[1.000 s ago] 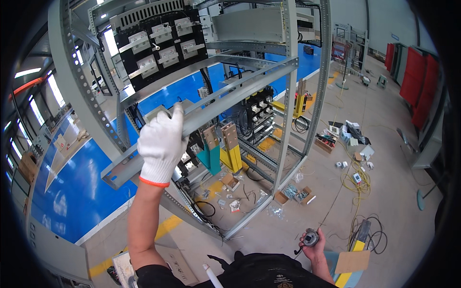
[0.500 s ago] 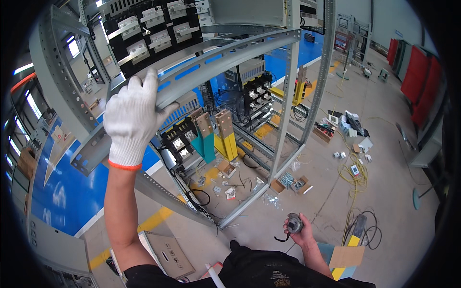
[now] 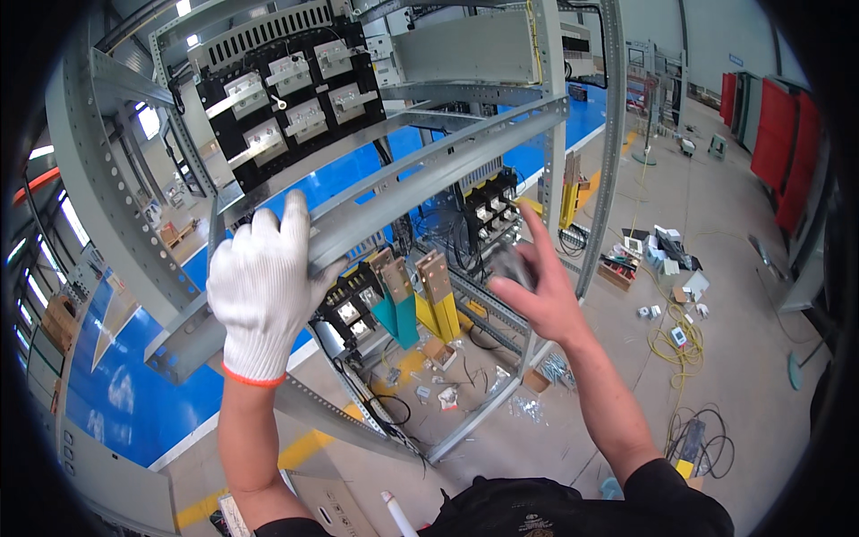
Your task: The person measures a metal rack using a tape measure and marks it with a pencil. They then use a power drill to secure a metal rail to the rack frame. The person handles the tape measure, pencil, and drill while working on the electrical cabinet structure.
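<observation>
My left hand point(image 3: 259, 291), in a white knit glove with an orange cuff, is closed around a grey metal crossbar point(image 3: 403, 204) of an upright steel frame. Out in front, my bare right hand point(image 3: 550, 295) is raised near the crossbar's right part, its index finger pointing up. A dark round tape measure point(image 3: 513, 267), blurred by motion, sits between that hand's thumb and fingers. Below the crossbar stand copper-ended busbars, a teal one point(image 3: 399, 320) and a yellow one point(image 3: 438, 300), beside a black breaker point(image 3: 354, 311).
A large black breaker point(image 3: 295, 98) with metal terminals is mounted at the upper left. Perforated posts point(image 3: 551, 152) rise at the right. On the floor lie a box of screws point(image 3: 557, 370), a yellow cable point(image 3: 677, 358) and a cardboard box point(image 3: 327, 506).
My right hand has risen from low near my body to the crossbar's height, bringing the tape measure along. My left hand keeps its hold on the crossbar. The view has shifted slightly.
</observation>
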A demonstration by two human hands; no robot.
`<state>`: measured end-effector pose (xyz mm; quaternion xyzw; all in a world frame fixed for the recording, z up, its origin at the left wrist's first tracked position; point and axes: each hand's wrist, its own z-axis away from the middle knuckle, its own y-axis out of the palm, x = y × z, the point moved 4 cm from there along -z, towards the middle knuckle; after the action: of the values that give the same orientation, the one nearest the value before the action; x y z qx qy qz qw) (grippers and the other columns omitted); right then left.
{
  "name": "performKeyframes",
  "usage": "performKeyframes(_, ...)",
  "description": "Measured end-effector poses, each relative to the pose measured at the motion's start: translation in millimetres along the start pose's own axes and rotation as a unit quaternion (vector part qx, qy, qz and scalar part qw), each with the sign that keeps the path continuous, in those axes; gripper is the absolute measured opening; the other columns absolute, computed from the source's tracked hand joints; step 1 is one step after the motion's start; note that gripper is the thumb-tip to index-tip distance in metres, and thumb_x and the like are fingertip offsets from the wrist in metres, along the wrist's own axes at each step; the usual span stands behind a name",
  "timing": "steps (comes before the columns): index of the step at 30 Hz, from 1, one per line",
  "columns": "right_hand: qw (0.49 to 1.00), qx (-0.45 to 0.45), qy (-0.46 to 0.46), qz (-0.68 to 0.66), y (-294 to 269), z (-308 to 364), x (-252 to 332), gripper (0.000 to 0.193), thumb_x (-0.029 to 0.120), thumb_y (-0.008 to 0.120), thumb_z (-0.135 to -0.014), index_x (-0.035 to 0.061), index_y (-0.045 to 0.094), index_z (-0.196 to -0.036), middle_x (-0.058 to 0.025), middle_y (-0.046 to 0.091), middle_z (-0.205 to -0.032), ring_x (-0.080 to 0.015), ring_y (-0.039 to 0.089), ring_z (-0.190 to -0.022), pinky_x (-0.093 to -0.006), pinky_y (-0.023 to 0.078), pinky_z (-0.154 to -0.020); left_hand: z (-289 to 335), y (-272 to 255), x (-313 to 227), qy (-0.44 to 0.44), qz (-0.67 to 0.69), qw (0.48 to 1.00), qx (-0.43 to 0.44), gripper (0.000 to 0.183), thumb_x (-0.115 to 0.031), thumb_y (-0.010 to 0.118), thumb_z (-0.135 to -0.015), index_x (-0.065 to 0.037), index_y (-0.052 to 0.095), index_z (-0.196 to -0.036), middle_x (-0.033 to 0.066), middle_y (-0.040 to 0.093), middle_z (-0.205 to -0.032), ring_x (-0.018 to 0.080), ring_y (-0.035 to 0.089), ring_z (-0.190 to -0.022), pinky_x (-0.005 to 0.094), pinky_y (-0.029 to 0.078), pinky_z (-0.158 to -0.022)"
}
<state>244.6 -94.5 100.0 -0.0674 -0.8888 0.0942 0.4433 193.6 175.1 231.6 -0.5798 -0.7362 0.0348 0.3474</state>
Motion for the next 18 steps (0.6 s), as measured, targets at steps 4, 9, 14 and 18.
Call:
performKeyframes(4,0.994,0.021,-0.009,0.107,24.8,-51.7,18.7,0.111,0.040,0.073,-0.079,0.0104,0.005,-0.162,-0.0226,0.069,-0.096,-0.0391,0.069,-0.089,-0.0446,0.053,-0.082,-3.5,-3.9,-3.2,0.001,-0.005,1.000,0.013,0.080,-0.043,0.092,-0.058,-0.008,0.062,-0.123,0.0070,0.061,-0.083,0.0219,0.066,-0.071,0.0343,0.052,-0.061)
performKeyframes(9,0.977,0.087,-0.019,0.193,33.6,-79.8,6.3,0.108,0.042,0.069,-0.078,0.0110,0.008,-0.161,-0.0251,0.068,-0.085,-0.0447,0.067,-0.083,-0.0500,0.054,-0.080,-4.2,-0.8,-5.6,-0.012,-0.020,1.000,0.014,0.084,-0.042,0.092,-0.056,-0.008,0.061,-0.126,0.0064,0.060,-0.084,0.0219,0.063,-0.073,0.0350,0.048,-0.063)
performKeyframes(14,0.973,0.120,-0.014,0.198,38.3,-86.2,9.1,0.106,0.040,0.069,-0.077,0.0112,0.011,-0.161,-0.0259,0.068,-0.088,-0.0444,0.068,-0.083,-0.0509,0.055,-0.078,0.5,2.0,-6.8,-0.038,-0.016,0.999,0.025,0.090,-0.042,0.093,-0.054,-0.008,0.060,-0.130,0.0076,0.062,-0.089,0.0238,0.062,-0.076,0.0359,0.046,-0.067)
performKeyframes(18,0.975,0.107,0.000,0.197,36.5,-88.8,8.2,0.108,0.040,0.071,-0.076,0.0164,0.010,-0.162,-0.0252,0.068,-0.084,-0.0443,0.067,-0.081,-0.0485,0.054,-0.077,-3.0,2.0,-11.1,-0.020,-0.053,0.998,0.014,0.094,-0.044,0.093,-0.053,-0.007,0.058,-0.132,0.0079,0.062,-0.094,0.0246,0.062,-0.083,0.0377,0.047,-0.075)
